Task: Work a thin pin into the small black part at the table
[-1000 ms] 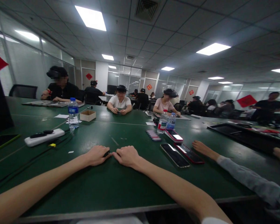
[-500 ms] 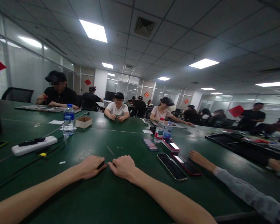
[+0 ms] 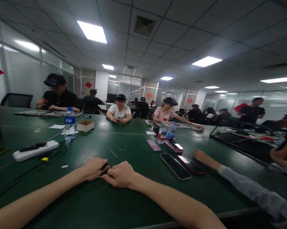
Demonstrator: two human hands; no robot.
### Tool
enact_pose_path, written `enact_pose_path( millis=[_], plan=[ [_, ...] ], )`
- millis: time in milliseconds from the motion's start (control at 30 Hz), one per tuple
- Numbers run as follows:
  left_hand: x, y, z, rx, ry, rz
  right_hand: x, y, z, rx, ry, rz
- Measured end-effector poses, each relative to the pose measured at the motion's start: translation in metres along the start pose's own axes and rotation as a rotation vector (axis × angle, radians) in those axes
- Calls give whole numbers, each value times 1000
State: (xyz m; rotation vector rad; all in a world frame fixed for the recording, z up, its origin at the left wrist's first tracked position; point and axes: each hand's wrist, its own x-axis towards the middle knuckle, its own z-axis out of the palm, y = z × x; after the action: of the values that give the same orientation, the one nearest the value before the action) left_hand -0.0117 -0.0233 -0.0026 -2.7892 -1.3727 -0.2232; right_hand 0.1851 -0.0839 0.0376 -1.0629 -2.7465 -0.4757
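Note:
My left hand [image 3: 95, 168] rests on the green table [image 3: 86, 203] with its fingers curled round a small black object [image 3: 105, 165]. Close beside it on the right, my right hand [image 3: 119, 174] has its fingers bent together, the thumb and index fingertip near the underside of my left hand. A thin light bit shows between the two hands; whether my right hand pinches it is too small to tell. Both forearms reach in from the bottom corners. A small white scrap [image 3: 64, 166] lies left of my left hand.
Phones [image 3: 175, 166] lie right of my hands, near another person's hand [image 3: 205, 159]. Bottles [image 3: 162, 131] stand behind them. Left are a power strip [image 3: 35, 150] with cables, a water bottle [image 3: 69, 124] and a small box [image 3: 85, 126]. A black tray [image 3: 243, 146] sits far right.
My right hand has shifted left and now sits closer to my left hand, partly below it. At the far right, another person's hand has risen with a dark object. The view has tilted slightly.

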Motion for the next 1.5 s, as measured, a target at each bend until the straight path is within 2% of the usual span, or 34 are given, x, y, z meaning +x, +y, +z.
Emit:
enact_pose_path(
  millis=[167, 233, 533, 1033, 1267, 1500],
  plan=[
    [-4, 2, -1, 10, 32, 23, 0, 21, -2, -29, -79, 187],
    [-5, 3, -2, 6, 24, 27, -1, 27, -2, -34, -99, 218],
    [-7, 7, -8, 38, 35, 49, 2, 22, 1, -35, -87, 170],
    [-9, 9, -10, 31, 30, 42, 2, 19, 0, -42, -106, 216],
    [-9, 11, -10, 74, 29, 23, 3, 15, -2, -20, -78, 225],
    [-10, 11, -10, 43, 29, 0, 4, 21, -1, -50, -52, 209]
  ],
)
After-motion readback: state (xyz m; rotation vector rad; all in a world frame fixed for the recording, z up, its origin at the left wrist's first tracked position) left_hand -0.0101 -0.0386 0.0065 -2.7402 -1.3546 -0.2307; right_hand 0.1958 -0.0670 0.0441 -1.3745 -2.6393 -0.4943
